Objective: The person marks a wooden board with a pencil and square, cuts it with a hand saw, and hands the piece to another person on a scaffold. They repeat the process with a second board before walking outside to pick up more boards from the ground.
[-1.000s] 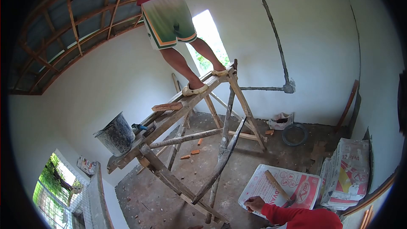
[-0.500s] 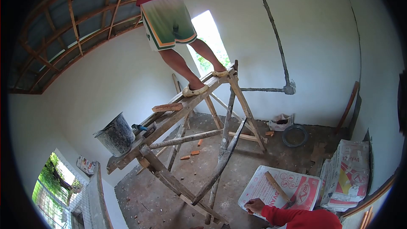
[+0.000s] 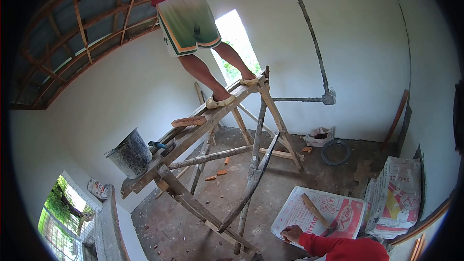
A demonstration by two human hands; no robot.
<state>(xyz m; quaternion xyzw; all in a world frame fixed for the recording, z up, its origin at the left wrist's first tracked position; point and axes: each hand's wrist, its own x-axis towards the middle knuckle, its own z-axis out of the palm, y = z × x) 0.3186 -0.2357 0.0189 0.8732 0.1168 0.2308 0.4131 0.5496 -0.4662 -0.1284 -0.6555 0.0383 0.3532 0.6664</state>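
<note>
My right hand (image 3: pixel 291 233), in a red sleeve, reaches in from the lower right with its fingers curled. Whether it holds anything is hidden. It hangs over, or rests at, the near edge of a red-and-white printed sack (image 3: pixel 309 204); contact cannot be made out. On that sack lies a tool with a wooden handle (image 3: pixel 315 210), its dark end beside my sleeve. My left hand is out of view. Another person (image 3: pixel 189 21) in green-and-white shorts stands on a wooden trestle scaffold (image 3: pixel 195 135), their hands outside the frame.
A mortar-stained bucket (image 3: pixel 130 154) and a blue-handled tool (image 3: pixel 157 144) sit on the scaffold near a piece of wood (image 3: pixel 188 122). Stacked sacks (image 3: pixel 396 195) stand at right. A coil (image 3: pixel 336 152) and brick pieces (image 3: pixel 222 172) lie on the floor. Scaffold braces cross the middle.
The view has shifted slightly, moving the scene a little up and left. My right hand stays almost in place by the sack. The other person keeps the same stance.
</note>
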